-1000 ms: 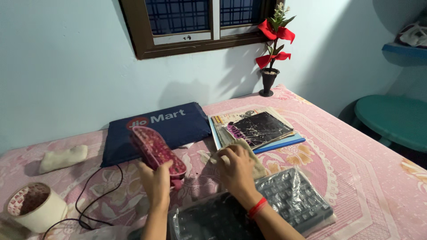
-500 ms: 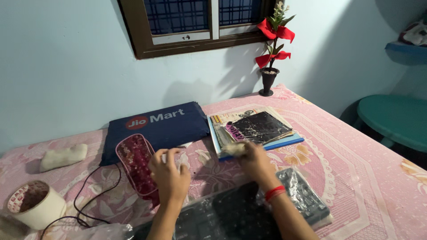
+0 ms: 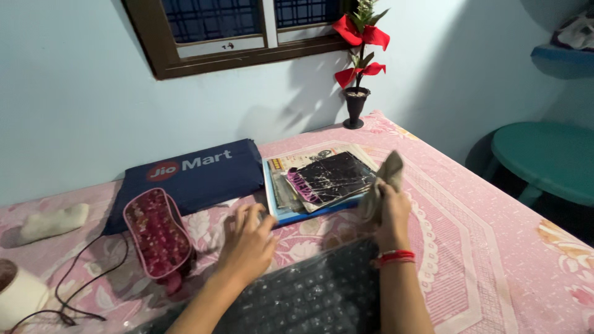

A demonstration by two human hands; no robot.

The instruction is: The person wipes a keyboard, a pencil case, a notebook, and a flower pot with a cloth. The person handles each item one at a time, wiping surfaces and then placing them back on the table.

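Nearest, the plastic-wrapped keyboard (image 3: 309,297) lies on the bed (image 3: 470,235); beyond it the left hand (image 3: 247,241) rests spread and empty, while the right hand (image 3: 387,213) is closed around a limp grey cloth (image 3: 382,185). The cloth looks soft, light and easily pinched anywhere. Half a second earlier the left hand lay beside the pink dotted case (image 3: 154,232), and the cloth sat lower.

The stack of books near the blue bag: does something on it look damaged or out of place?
Yes. The dark tablet-like slab on top of the stack of books shows a web of pale cracks across its face, and it lies askew to the books below. The right hand holds a greyish cloth beside it.
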